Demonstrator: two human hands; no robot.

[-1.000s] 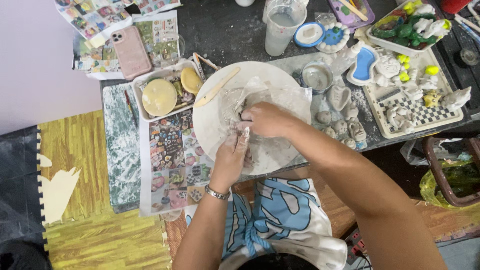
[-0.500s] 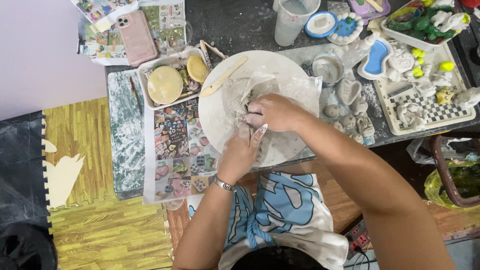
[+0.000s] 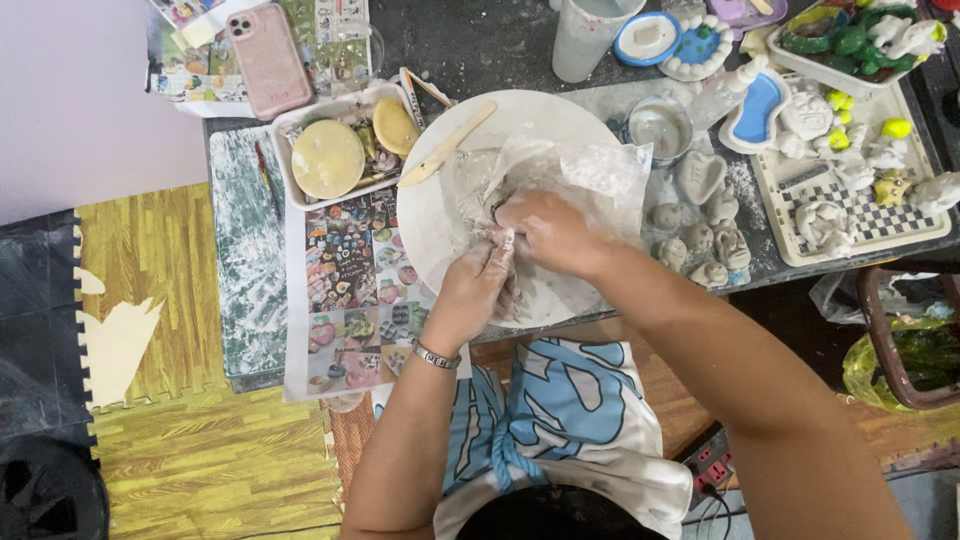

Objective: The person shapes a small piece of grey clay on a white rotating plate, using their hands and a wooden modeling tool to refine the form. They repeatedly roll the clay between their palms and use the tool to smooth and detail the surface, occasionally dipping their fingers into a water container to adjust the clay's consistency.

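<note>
Leftmost, I see a white tray holding two pale yellow discs beside a pink phone. Next, a round white board on the tabletop carries a wooden stick and crumpled clear plastic. My left hand and right hand meet over it, both pinched shut on the plastic, which looks wrinkled and smeared grey. Farther right, a checkered tray holds small white figures.

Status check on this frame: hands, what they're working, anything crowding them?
Left hand and right hand pressed together on the clear plastic wrap over the round white board. Wooden stick lies beside, apart.
</note>
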